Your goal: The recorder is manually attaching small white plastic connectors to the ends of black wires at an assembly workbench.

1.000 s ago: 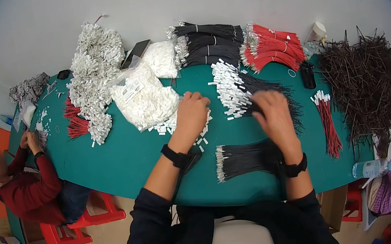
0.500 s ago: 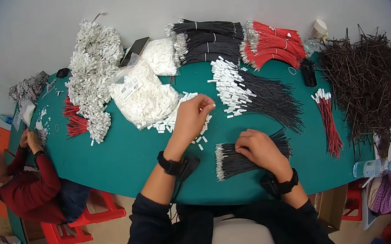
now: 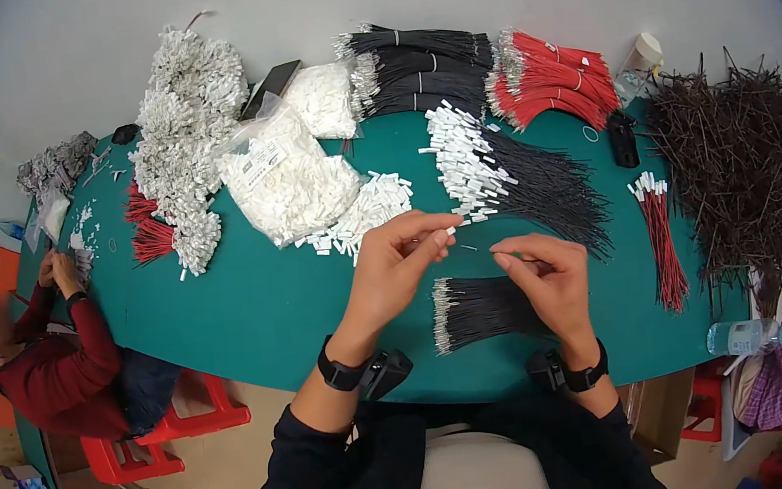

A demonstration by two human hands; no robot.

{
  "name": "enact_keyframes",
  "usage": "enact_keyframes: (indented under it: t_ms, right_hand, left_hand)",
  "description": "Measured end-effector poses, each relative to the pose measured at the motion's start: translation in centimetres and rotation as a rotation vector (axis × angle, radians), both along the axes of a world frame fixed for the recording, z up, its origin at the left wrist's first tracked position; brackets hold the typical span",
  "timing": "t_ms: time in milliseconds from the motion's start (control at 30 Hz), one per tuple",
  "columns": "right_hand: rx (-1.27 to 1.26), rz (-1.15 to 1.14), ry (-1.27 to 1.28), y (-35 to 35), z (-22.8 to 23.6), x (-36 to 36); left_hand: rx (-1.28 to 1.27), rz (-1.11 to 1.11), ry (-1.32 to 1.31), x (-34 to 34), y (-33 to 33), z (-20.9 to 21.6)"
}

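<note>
Between the thumb and fingertips of my left hand (image 3: 393,269) is a small white plastic sleeve (image 3: 451,230). My right hand (image 3: 558,282) pinches a thin wire, its metal terminal (image 3: 468,247) pointing at the sleeve with a small gap between them. Below the hands lies a bundle of black wires (image 3: 487,309) with bare metal ends to the left, partly covered by my right hand. Beyond my left hand, loose white sleeves (image 3: 376,208) are spread on the table. Farther off to the right lie black wires with white sleeves on their ends (image 3: 475,166).
On the green table (image 3: 249,311) stand plastic bags of white sleeves (image 3: 286,184), tied black wire bundles (image 3: 425,67), red bundles (image 3: 558,78) and a dark tangled heap (image 3: 734,173). A water bottle (image 3: 743,335) lies by the right edge. A person (image 3: 45,367) works at the left.
My right hand has lifted off the black wire bundle with one wire and moved up toward my left hand. My left hand has come slightly lower and right with the white sleeve.
</note>
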State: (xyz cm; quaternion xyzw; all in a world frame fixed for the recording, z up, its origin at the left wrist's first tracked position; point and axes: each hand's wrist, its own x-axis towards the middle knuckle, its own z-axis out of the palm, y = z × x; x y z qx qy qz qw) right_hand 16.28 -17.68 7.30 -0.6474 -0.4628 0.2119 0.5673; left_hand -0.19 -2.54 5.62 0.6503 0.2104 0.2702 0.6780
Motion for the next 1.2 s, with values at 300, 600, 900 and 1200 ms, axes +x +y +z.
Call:
enact_keyframes:
  t_ms: [300, 600, 900, 1200]
  right_hand:
    - [0.077, -0.078, -0.254, 0.3, 0.4, 0.1]
    - [0.065, -0.062, -0.207, 0.4, 0.7, -0.3]
    - [0.069, -0.078, -0.251, 0.4, 0.9, -0.5]
    - [0.094, -0.072, -0.241, 0.7, 0.5, -0.7]
  left_hand:
    - [0.120, -0.001, -0.039, -0.3, -1.2, 0.2]
    - [-0.105, 0.045, -0.010, -0.6, -1.8, 0.1]
    - [-0.107, 0.059, -0.041, -0.7, -1.8, 0.1]
    - [-0.111, 0.054, -0.038, -0.7, -1.8, 0.0]
